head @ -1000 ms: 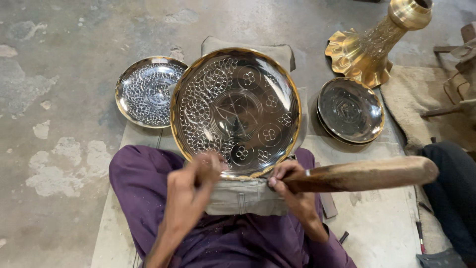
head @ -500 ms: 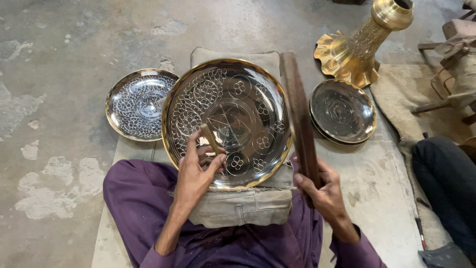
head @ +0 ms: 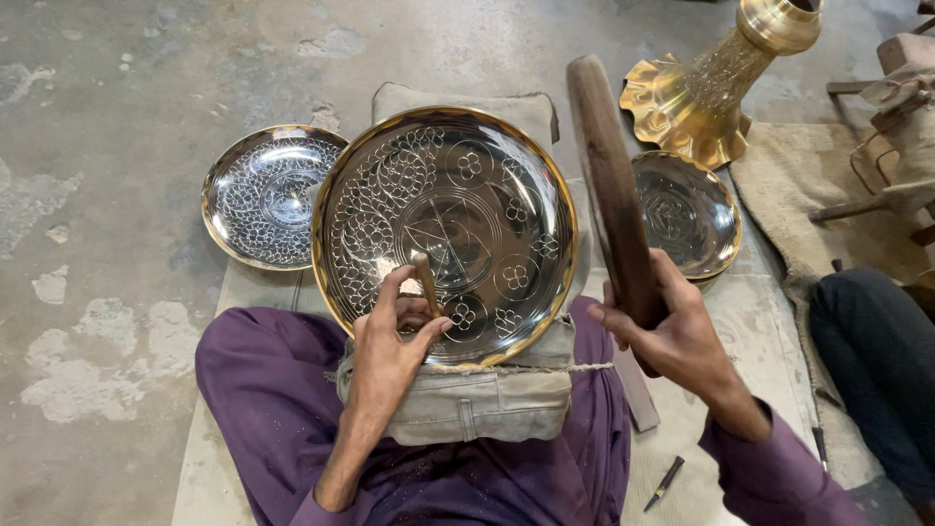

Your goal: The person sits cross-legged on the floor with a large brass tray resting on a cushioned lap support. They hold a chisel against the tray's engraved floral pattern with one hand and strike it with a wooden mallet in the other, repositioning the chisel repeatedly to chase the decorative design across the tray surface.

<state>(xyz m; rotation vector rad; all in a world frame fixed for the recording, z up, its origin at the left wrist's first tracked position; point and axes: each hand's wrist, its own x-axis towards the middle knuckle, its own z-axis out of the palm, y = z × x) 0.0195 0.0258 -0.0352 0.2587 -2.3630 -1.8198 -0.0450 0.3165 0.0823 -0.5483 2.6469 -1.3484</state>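
Centrally, round engraved brass plate (head: pixel 458 214)

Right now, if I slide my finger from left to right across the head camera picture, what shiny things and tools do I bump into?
Small engraved plate → left hand pinching a chisel → big engraved plate → wooden mallet in the right hand → dark small plate → another person's dark trouser leg.

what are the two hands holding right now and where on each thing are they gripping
The left hand pinches a small chisel along its shaft; the right hand grips a wooden mallet at its lower end.
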